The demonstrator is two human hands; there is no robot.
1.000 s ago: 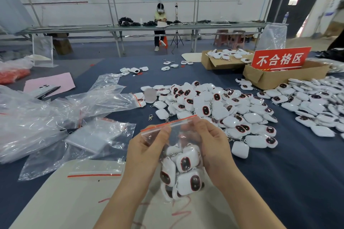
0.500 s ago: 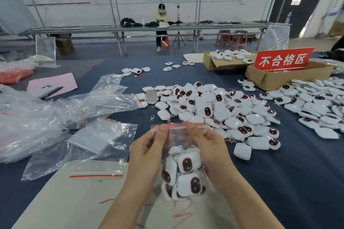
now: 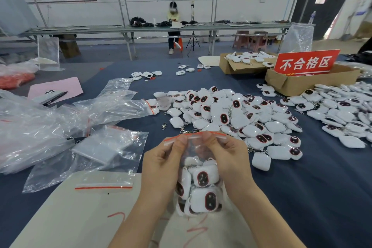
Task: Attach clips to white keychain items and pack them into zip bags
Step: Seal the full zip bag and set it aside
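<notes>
Blue table (image 3: pixel 302 197) carries a heap of white keychains (image 3: pixel 231 115); above it, left hand (image 3: pixel 161 169) and right hand (image 3: pixel 231 159) pinch a filled zip bag (image 3: pixel 198 187) along its red-striped top.

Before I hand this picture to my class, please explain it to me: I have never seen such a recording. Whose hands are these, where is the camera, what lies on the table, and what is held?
There is no machine here: these are a person's two bare hands, filmed by one camera worn on the head, looking forward and down. The left hand and right hand pinch the red-striped top edge of a clear zip bag, which holds several white keychains. On the dark blue table lie a big pile of loose keychains, crumpled clear bags and an empty zip bag on a pale sheet. Further back stands a cardboard box with a red sign.
</notes>
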